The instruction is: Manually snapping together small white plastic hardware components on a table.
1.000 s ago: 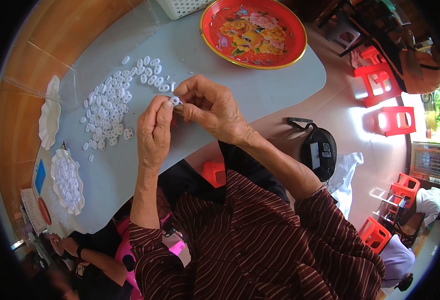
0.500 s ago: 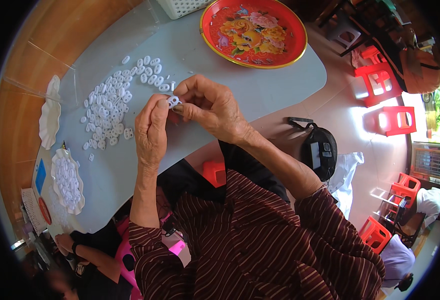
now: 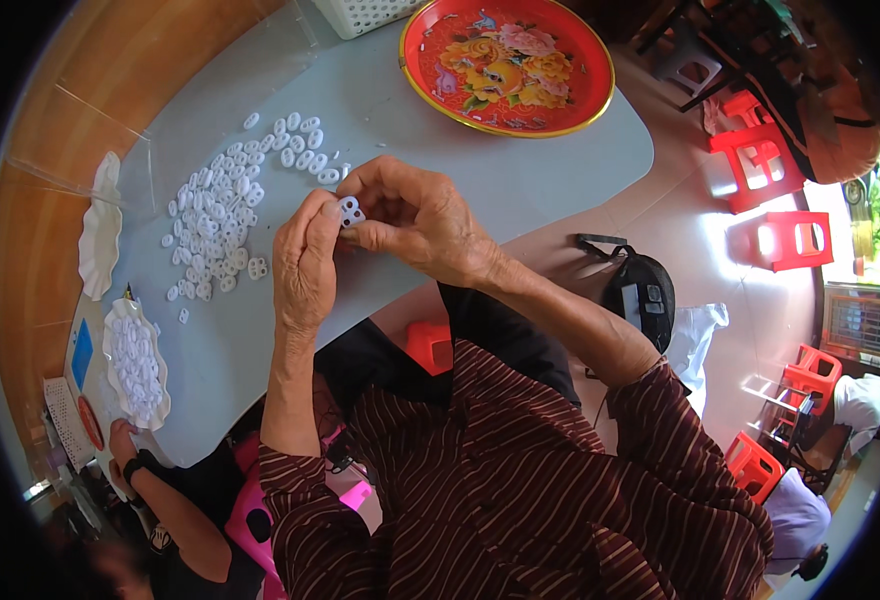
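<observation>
A small white plastic piece with several holes [image 3: 351, 211] is pinched between the thumb and fingers of my left hand [image 3: 306, 258], its holed face showing. My right hand [image 3: 422, 217] is closed around the piece's other side, the thumb along its lower edge and the fingers curled above. A small white peg [image 3: 345, 172] shows beside the right fingertips; whether they touch it I cannot tell. Left of my hands lies a heap of white oval two-holed pieces [image 3: 210, 215], with looser ones spread toward the far side.
A red floral tray [image 3: 585, 75] with a gold rim sits at the table's far right, by a white perforated basket [image 3: 370, 15]. At left a wavy white dish [image 3: 165, 390] holds more white pieces; a co-worker's hand [image 3: 122, 440] is near it. Red stools [image 3: 795, 242] stand right.
The holed piece has turned in my fingers and its face now shows more fully. My right thumb has shifted lower. The co-worker's hand has moved up toward the wavy dish.
</observation>
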{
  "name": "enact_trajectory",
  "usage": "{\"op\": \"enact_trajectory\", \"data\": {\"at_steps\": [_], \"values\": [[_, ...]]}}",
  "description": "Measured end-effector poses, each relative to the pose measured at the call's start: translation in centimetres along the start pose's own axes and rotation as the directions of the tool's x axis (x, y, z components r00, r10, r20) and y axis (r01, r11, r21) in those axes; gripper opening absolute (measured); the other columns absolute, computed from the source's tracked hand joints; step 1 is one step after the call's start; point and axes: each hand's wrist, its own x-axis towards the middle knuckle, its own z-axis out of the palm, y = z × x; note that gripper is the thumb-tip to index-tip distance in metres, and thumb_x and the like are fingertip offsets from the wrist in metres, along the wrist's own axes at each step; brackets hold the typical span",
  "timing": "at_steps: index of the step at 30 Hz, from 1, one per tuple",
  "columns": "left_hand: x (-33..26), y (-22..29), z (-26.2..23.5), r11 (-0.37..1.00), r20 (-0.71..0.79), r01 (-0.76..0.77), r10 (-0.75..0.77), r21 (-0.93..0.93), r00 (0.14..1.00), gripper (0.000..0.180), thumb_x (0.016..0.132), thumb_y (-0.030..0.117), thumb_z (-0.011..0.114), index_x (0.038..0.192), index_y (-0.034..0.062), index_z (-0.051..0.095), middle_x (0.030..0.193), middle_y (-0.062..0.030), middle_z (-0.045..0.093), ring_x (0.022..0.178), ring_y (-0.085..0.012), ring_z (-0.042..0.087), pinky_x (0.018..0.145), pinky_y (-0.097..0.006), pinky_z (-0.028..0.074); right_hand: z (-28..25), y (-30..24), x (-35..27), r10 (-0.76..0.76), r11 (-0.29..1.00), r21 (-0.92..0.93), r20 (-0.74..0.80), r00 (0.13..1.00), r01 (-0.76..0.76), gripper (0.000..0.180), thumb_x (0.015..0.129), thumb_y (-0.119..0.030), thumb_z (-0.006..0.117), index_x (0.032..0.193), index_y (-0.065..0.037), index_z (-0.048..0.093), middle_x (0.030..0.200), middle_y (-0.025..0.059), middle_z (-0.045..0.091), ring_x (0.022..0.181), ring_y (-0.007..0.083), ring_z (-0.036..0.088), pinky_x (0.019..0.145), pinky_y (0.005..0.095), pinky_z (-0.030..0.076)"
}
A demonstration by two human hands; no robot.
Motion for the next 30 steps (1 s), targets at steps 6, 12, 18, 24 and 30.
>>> {"op": "enact_trajectory", "data": {"at_steps": [6, 12, 18, 24, 30], "values": [[0.1, -0.3, -0.5, 1.000, 0.100, 0.020, -0.020, -0.004, 0.995, 0.029, 0.095, 0.025, 0.041, 0.082, -0.0002, 0.045, 0.065, -0.0038, 0.037, 0.063, -0.0114, 0.032, 0.055, -0.028, 0.033, -0.6, -0.6, 0.3, -0.105, 0.934, -0.342, 0.015, 0.994, 0.104, 0.033, 0.077, -0.007, 0.073, 0.104, -0.001, 0.056, 0.078, 0.0037, 0.061, 0.070, 0.0093, 0.058, 0.066, 0.0249, 0.049], [0.0, -0.4, -0.1, 0.998, 0.072, 0.037, -0.033, -0.050, 0.997, 0.028, 0.095, 0.024, 0.040, 0.081, 0.0001, 0.044, 0.064, -0.0044, 0.037, 0.063, -0.0120, 0.031, 0.055, -0.028, 0.032, -0.8, -0.3, 0.4, -0.223, 0.903, -0.361, 0.073, 0.972, 0.234, 0.029, 0.075, -0.005, 0.073, 0.099, -0.001, 0.057, 0.075, 0.0055, 0.060, 0.068, 0.0128, 0.059, 0.065, 0.0278, 0.050], [-0.1, -0.4, 0.0, 1.000, 0.063, -0.012, 0.011, 0.006, 0.998, 0.027, 0.095, 0.023, 0.040, 0.081, -0.0003, 0.044, 0.064, -0.0065, 0.036, 0.062, -0.0135, 0.032, 0.055, -0.030, 0.033, -0.6, 0.2, 0.5, -0.303, 0.862, -0.405, 0.073, 0.950, 0.306, 0.028, 0.073, -0.002, 0.071, 0.096, -0.001, 0.055, 0.073, 0.0082, 0.059, 0.065, 0.0179, 0.059, 0.062, 0.0299, 0.049], [-0.4, -0.2, -0.1, 0.999, 0.103, 0.034, -0.032, -0.012, 0.994, 0.026, 0.094, 0.021, 0.041, 0.081, -0.0007, 0.046, 0.063, -0.0060, 0.037, 0.060, -0.0135, 0.032, 0.054, -0.030, 0.033, -0.4, 0.3, 0.1, -0.317, 0.850, -0.422, 0.066, 0.946, 0.314, 0.025, 0.072, 0.001, 0.069, 0.091, 0.000, 0.053, 0.072, 0.0113, 0.058, 0.065, 0.0218, 0.060, 0.060, 0.0316, 0.048], [-0.5, 0.0, -0.1, 0.998, 0.118, 0.045, -0.040, -0.040, 0.992, 0.026, 0.093, 0.020, 0.042, 0.084, -0.0018, 0.051, 0.062, -0.0048, 0.039, 0.059, -0.0122, 0.033, 0.052, -0.029, 0.033, -0.4, 0.6, 0.2, -0.348, 0.829, -0.438, 0.082, 0.934, 0.348, 0.025, 0.071, 0.000, 0.070, 0.091, 0.000, 0.053, 0.071, 0.0118, 0.058, 0.064, 0.0240, 0.060, 0.059, 0.0324, 0.048]]}}
